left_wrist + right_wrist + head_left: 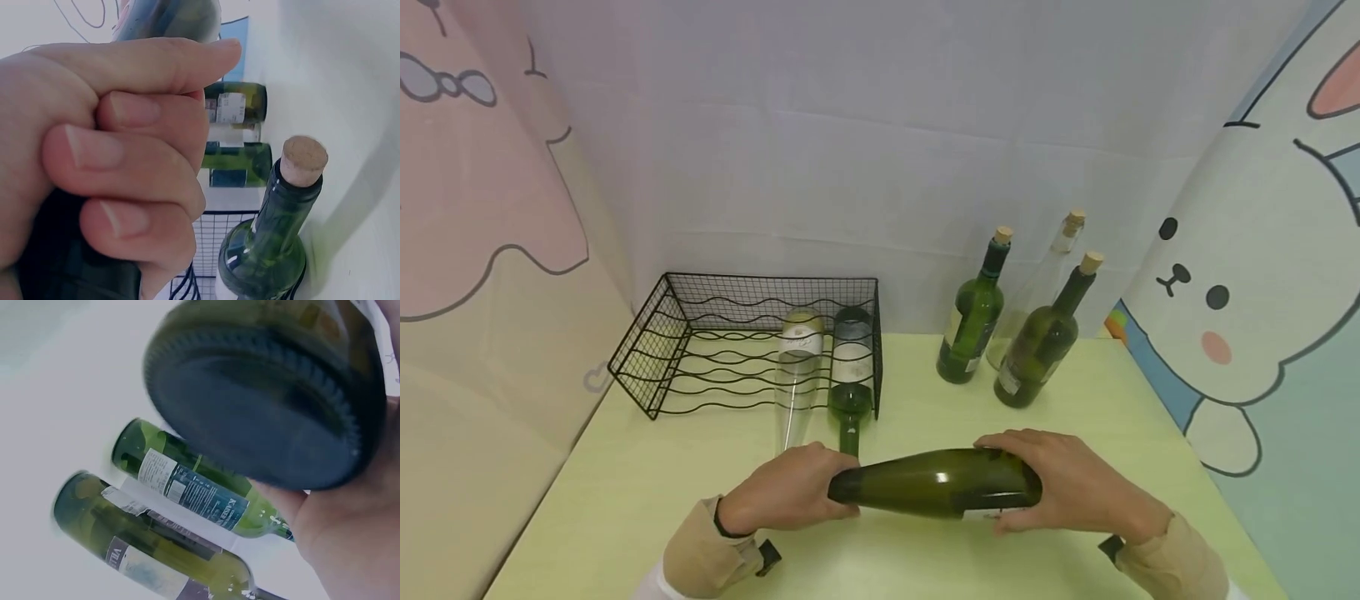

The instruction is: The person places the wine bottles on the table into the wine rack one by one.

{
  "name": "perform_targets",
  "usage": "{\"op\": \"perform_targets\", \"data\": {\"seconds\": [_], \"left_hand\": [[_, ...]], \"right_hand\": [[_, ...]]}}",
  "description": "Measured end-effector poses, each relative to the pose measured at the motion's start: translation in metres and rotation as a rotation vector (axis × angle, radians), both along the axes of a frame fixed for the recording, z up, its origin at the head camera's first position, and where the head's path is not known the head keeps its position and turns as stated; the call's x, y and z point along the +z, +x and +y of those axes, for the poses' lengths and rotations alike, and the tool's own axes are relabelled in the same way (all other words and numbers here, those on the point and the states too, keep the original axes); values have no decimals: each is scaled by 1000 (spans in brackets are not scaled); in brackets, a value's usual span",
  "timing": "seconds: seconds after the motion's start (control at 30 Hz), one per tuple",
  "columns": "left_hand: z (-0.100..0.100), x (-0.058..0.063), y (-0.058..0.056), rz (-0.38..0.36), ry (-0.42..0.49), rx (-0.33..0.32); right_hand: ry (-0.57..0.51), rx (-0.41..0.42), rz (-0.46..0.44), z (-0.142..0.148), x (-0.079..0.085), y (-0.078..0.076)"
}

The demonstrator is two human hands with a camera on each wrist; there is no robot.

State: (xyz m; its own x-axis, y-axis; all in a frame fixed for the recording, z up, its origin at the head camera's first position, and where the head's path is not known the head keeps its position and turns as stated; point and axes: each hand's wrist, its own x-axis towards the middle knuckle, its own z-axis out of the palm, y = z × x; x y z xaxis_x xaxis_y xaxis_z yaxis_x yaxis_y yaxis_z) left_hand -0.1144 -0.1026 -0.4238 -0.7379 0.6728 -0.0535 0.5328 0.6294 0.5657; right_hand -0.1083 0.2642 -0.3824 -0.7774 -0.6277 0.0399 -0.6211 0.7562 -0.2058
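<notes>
Bottle point(936, 482), dark green, was held sideways over the table point(925, 408), in front of the wire rack point(653, 348), neck to the left; left hand point(801, 489) had fingers curled in tight at the neck end; right hand point(1067, 483) was spread wide round the base end, gripping it; rack held a clear bottle point(797, 375) and a green bottle point(852, 358) side by side; three corked bottles point(973, 321) stood upright to its right.

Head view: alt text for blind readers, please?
Left hand and right hand hold a green wine bottle sideways above a pale table. Beyond, two bottles lie in a black wire rack; three corked bottles stand to its right.
</notes>
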Motion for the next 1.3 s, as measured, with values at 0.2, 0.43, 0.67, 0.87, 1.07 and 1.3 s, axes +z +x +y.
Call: {"op": "perform_targets", "data": {"seconds": [0.2,0.43,0.67,0.87,1.07,1.3], "left_hand": [[-8,-1,-4,4,24,12],[-23,-2,-3,-34,48,29],[-42,-3,-1,-44,19,74],[-62,-2,4,-31,-30,161],[-83,-2,12,-42,-39,222],[-110,-7,23,-147,14,265]], "right_hand": [[-41,-32,19,8,-3,-4],[-144,-89,-55,15,-8,-7],[-318,-143,-177,21,-14,-18],[-463,-159,-207,18,-25,-35],[-563,-161,-285,3,-43,-55],[-645,-178,-311,-33,-62,-90]]}}
